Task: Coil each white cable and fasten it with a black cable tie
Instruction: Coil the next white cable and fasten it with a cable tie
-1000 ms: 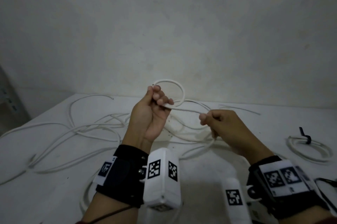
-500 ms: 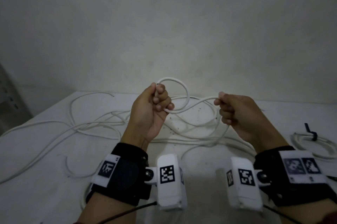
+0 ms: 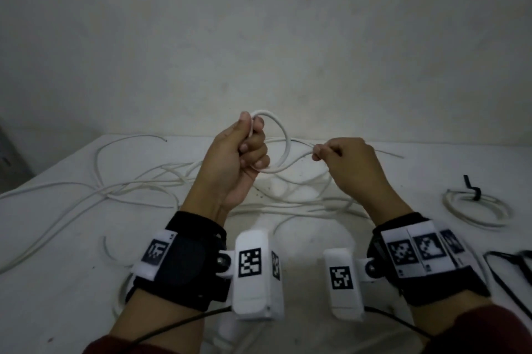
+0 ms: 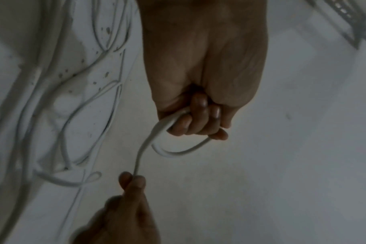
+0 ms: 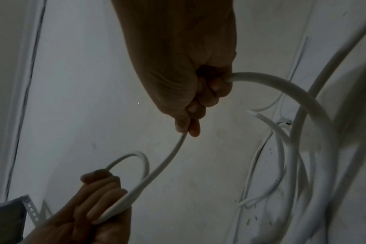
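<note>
White tabletop (image 3: 302,244) and a bare pale wall frame the work area; lighting is dim.

Grip state. Your left hand (image 3: 239,160) is curled closed around the white cable (image 3: 283,134), holding one small loop raised above the table. Your right hand (image 3: 348,163) pinches the same cable between thumb and forefinger, just beside the loop, with the remaining fingers folded round the run that trails back toward the table. The wrist views are dark and blurred, so the number of turns inside the left fist probably stands at one, but this cannot be confirmed.

Surroundings. Loose white cables (image 3: 135,189) lie tangled across the table under and behind both hands. A finished coil (image 3: 475,209) with a black cable tie (image 3: 472,189) around it lies at the right, well apart. Spare black ties (image 3: 506,264) lie near the right wrist.

Failure risks.
- Loop spring-back: the cable looks stiff, so relaxing the left fingers while receiving the next turn is likely to let the loop open.
- Snagging: the trailing length appears to run into the tangle. A hard pull could drag neighbouring cables along or tighten a crossing into a knot.
- Uneven turns: feeding varying lengths with the right hand would give mismatched loops that a tie holds poorly.
- Tie pickup: reaching for a tie requires the left hand alone to hold the coil; a weak grip would spill it.
</note>
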